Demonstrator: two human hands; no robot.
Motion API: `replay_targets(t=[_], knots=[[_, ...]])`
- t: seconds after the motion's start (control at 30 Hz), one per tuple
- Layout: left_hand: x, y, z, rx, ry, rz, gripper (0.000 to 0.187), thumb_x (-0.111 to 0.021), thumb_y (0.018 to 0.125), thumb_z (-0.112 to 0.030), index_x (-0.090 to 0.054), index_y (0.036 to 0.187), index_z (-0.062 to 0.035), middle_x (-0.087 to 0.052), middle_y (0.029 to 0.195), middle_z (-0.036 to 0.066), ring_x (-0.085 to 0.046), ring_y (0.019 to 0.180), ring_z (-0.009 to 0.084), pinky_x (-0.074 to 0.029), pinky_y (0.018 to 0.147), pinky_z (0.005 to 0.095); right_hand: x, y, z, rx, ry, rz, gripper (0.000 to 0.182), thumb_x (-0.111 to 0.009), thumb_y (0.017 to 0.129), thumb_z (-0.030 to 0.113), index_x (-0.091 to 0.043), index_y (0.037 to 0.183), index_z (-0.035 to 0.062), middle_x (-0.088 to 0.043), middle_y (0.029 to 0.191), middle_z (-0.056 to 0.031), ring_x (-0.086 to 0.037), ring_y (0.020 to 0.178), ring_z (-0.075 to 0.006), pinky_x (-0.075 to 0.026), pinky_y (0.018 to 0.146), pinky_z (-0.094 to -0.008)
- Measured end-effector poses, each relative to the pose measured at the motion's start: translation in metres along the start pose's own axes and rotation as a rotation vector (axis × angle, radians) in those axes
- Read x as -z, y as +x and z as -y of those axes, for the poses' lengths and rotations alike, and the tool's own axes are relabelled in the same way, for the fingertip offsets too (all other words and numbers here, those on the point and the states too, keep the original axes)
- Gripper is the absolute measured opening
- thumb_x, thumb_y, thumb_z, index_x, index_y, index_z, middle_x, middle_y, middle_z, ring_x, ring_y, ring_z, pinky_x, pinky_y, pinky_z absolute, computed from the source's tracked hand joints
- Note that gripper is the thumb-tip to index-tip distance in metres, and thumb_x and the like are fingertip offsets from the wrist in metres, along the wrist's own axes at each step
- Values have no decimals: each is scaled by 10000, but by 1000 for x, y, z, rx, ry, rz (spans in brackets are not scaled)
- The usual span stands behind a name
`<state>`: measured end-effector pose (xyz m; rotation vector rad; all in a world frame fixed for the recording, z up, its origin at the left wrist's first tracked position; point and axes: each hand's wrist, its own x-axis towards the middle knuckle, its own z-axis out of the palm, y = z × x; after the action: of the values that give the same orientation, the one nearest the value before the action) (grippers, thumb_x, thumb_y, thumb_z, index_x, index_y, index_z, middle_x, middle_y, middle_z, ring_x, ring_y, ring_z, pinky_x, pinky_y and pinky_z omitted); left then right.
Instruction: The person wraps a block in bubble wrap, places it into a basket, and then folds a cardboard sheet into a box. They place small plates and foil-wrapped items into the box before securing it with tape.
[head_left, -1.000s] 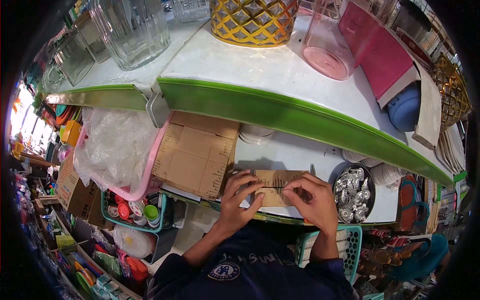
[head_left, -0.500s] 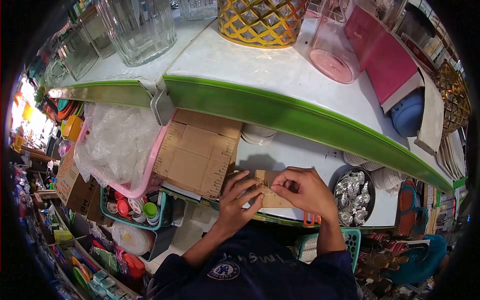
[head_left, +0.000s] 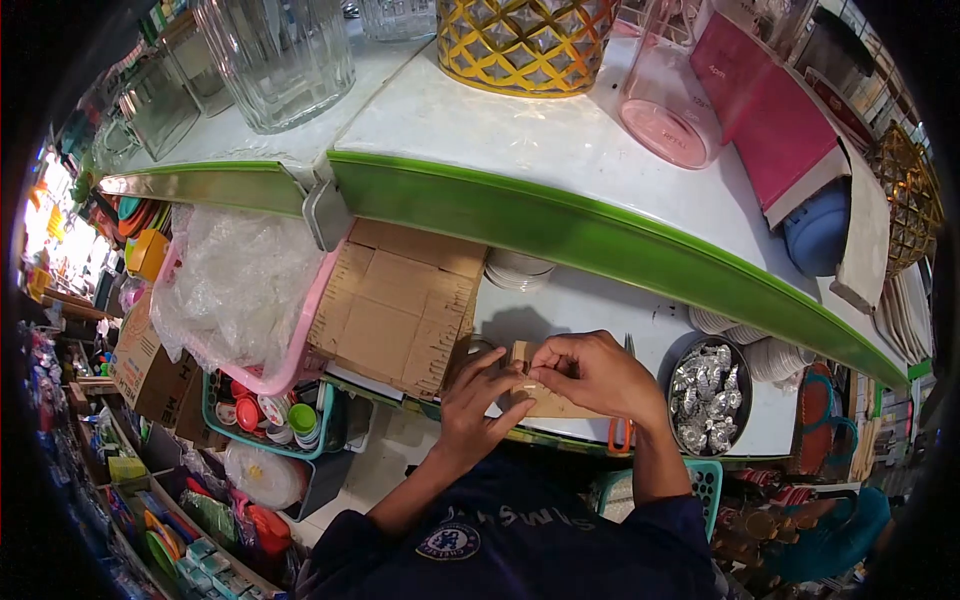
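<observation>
A small piece of brown cardboard (head_left: 560, 405) lies between my hands, over the lower white shelf. My left hand (head_left: 476, 408) is at its left edge, fingers bent around it and thumb toward the front. Above the cardboard, my right hand (head_left: 606, 372) is closed, with thumb and forefinger pinched together near the left fingertips. Whatever sits in that pinch is too small to make out. Just behind the right hand, the tines of a fork (head_left: 628, 343) show. Orange handles, apparently of scissors (head_left: 621, 434), stick out at the shelf's front edge.
A green-edged upper shelf (head_left: 560, 215) holds glassware and overhangs the hands. On the right stands a round dark pan (head_left: 748, 400) of silvery foil-like pieces. A larger cardboard sheet (head_left: 395, 300) and a pink basket (head_left: 300, 345) with clear plastic lie left; stacked plates (head_left: 519, 272) sit behind.
My right hand has shifted slightly left and up, still pinching. The cardboard piece has tilted, its upper part now more hidden by the fingers. More of the fork shows.
</observation>
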<state>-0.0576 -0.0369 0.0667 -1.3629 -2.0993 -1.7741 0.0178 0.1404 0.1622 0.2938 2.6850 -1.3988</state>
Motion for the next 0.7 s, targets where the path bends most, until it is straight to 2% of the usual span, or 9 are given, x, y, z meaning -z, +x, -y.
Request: replay_targets(t=[0.03, 0.1, 0.33, 0.53, 0.7], knots=[[1, 1, 0, -35, 36, 19, 324, -812, 711, -58, -687, 1011, -66, -700, 1089, 98, -605, 1157, 314, -493, 949, 423, -1, 0, 0, 0, 0, -2, 173, -664, 894, 183, -675, 960, 24, -686, 775, -129, -674, 702, -245, -520, 668, -345], [2, 1, 0, -70, 72, 38, 334, -816, 698, -38, -681, 1003, -50, -704, 1085, 117, -608, 1157, 336, -500, 937, 420, -4, 1, -1, 21, 1, -36, 155, -700, 874, 166, -690, 939, 27, -674, 744, -107, -649, 669, -191, -508, 637, -316], [0, -1, 2, -100, 100, 20, 268, -800, 685, -16, -709, 934, -58, -695, 1099, 88, -608, 1144, 324, -511, 926, 411, -8, 3, -5, 62, -7, -61, 173, -712, 864, 176, -698, 953, 28, -679, 784, -119, -654, 697, -204, -513, 649, -324], [0, 1, 1, -101, 131, 24, 208, -805, 686, -32, -718, 873, -58, -684, 1106, 76, -603, 1130, 320, -510, 926, 414, -13, 2, -2, -12, -45, -115, 184, -727, 849, 194, -720, 937, 32, -689, 759, -99, -653, 656, -205, -515, 631, -313], [0, 3, 2, -111, 134, 20, 182, -804, 696, -45, -710, 851, -55, -669, 1120, 73, -597, 1124, 323, -509, 913, 420, -21, -1, -5, 58, -148, -289, 207, -771, 803, 216, -741, 907, 40, -690, 723, -83, -649, 597, -183, -524, 592, -306]])
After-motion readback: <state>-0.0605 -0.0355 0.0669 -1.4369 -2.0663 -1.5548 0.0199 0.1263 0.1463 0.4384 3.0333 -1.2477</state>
